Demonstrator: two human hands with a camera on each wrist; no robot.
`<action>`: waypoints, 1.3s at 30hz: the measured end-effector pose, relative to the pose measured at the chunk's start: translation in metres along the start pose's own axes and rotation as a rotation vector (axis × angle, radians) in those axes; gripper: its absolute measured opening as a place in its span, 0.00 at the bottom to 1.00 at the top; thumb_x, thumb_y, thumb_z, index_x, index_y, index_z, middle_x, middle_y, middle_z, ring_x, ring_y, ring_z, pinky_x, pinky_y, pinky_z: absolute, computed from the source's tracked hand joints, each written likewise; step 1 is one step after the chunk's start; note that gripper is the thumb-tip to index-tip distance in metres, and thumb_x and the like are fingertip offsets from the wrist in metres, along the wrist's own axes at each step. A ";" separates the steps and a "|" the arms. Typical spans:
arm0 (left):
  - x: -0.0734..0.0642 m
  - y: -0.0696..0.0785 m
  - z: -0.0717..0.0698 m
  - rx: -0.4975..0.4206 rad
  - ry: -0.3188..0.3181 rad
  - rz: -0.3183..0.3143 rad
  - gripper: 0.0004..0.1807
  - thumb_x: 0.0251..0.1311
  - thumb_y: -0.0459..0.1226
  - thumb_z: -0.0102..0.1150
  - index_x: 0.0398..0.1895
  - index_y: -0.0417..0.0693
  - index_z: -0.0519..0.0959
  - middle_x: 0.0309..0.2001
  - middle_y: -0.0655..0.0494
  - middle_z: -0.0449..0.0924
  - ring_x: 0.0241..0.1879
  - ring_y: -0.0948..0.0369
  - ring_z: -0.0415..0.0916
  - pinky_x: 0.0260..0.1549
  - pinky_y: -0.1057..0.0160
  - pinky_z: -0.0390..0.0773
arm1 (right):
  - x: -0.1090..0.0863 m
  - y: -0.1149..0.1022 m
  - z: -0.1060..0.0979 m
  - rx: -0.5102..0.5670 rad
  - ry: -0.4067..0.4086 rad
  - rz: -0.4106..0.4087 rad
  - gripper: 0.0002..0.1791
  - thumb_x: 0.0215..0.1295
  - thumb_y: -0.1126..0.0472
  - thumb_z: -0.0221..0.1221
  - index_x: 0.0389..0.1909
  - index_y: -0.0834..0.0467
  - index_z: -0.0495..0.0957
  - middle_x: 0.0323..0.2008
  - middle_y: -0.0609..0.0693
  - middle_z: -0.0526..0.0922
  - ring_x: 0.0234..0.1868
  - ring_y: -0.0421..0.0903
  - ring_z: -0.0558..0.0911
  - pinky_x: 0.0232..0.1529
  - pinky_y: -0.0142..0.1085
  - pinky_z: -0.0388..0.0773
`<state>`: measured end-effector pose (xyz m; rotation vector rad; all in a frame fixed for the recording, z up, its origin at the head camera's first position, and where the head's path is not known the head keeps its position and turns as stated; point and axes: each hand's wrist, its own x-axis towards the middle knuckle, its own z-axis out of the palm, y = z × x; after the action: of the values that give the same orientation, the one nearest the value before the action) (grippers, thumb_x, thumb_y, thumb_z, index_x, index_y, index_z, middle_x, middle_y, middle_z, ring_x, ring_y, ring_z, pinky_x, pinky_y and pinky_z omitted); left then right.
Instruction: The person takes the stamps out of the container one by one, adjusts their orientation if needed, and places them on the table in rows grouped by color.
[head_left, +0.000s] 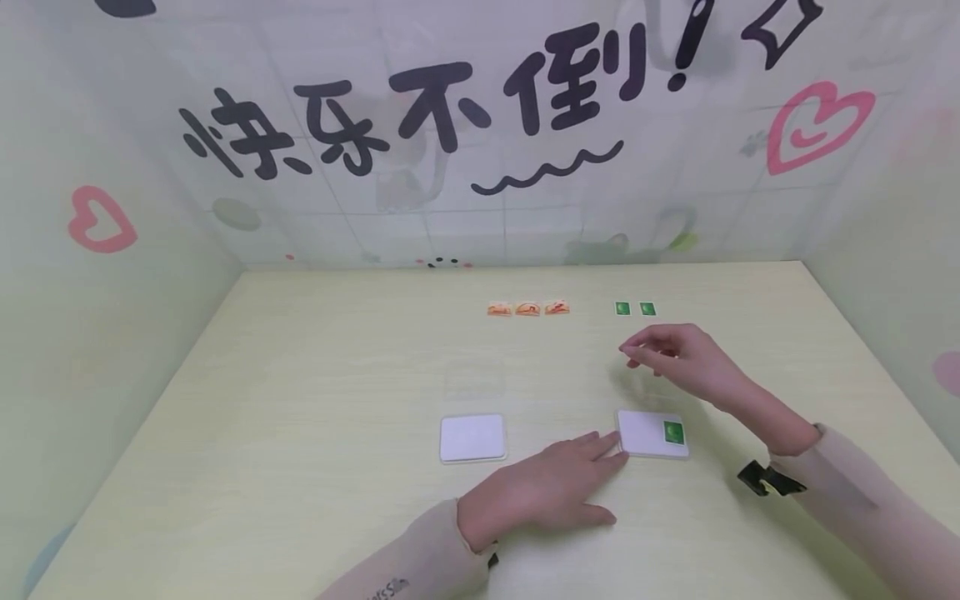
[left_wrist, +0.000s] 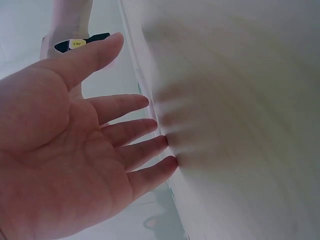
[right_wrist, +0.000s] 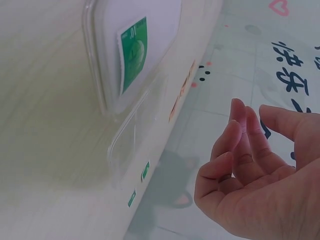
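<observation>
My left hand (head_left: 547, 487) reaches over the table with fairly straight fingers, the fingertips (left_wrist: 167, 159) right at the left edge of a white card (head_left: 641, 432) in a clear plastic case. On that card's right end sits a green postage stamp (head_left: 673, 432), its lower edge slightly raised in the right wrist view. My right hand (head_left: 678, 358) hovers behind the card, fingers loosely curled and thumb apart from them, with nothing visible between. Two more green stamps (head_left: 623, 308) lie farther back. A transparent case lid (right_wrist: 132, 130) is beside the card in the right wrist view.
A second white card (head_left: 472, 437) in a clear case lies left of the first, with a faint transparent lid (head_left: 475, 381) behind it. Three orange stamps (head_left: 527, 308) form a row toward the back. Printed walls (head_left: 337, 208) border the table (head_left: 300, 375).
</observation>
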<state>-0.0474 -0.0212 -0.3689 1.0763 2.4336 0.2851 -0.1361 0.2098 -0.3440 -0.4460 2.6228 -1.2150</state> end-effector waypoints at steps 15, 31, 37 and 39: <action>-0.002 0.000 0.000 -0.015 -0.011 0.000 0.40 0.74 0.51 0.62 0.83 0.50 0.61 0.85 0.55 0.50 0.83 0.56 0.51 0.77 0.60 0.58 | -0.015 0.008 0.001 -0.011 0.008 -0.002 0.15 0.77 0.60 0.62 0.56 0.65 0.84 0.42 0.54 0.90 0.41 0.48 0.84 0.40 0.35 0.81; -0.001 0.002 0.002 0.006 -0.020 -0.009 0.40 0.75 0.52 0.61 0.84 0.51 0.59 0.86 0.56 0.48 0.84 0.57 0.49 0.77 0.60 0.58 | -0.033 0.021 0.000 -0.035 0.039 0.033 0.14 0.78 0.60 0.61 0.55 0.66 0.84 0.41 0.53 0.91 0.39 0.43 0.84 0.38 0.32 0.80; -0.001 0.001 0.001 0.000 -0.018 -0.016 0.41 0.74 0.52 0.62 0.84 0.52 0.59 0.86 0.57 0.48 0.84 0.57 0.48 0.78 0.59 0.58 | -0.036 0.023 0.000 -0.048 0.052 0.046 0.14 0.78 0.60 0.61 0.54 0.66 0.84 0.40 0.53 0.91 0.38 0.44 0.83 0.36 0.32 0.77; -0.001 0.000 0.001 -0.003 -0.019 -0.013 0.41 0.74 0.52 0.62 0.84 0.52 0.59 0.86 0.57 0.47 0.84 0.57 0.48 0.78 0.60 0.58 | -0.038 0.024 0.000 -0.051 0.051 0.050 0.14 0.78 0.60 0.61 0.54 0.66 0.84 0.40 0.53 0.90 0.38 0.44 0.82 0.35 0.32 0.76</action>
<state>-0.0461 -0.0215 -0.3695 1.0569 2.4216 0.2729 -0.1055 0.2378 -0.3597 -0.3602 2.6956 -1.1617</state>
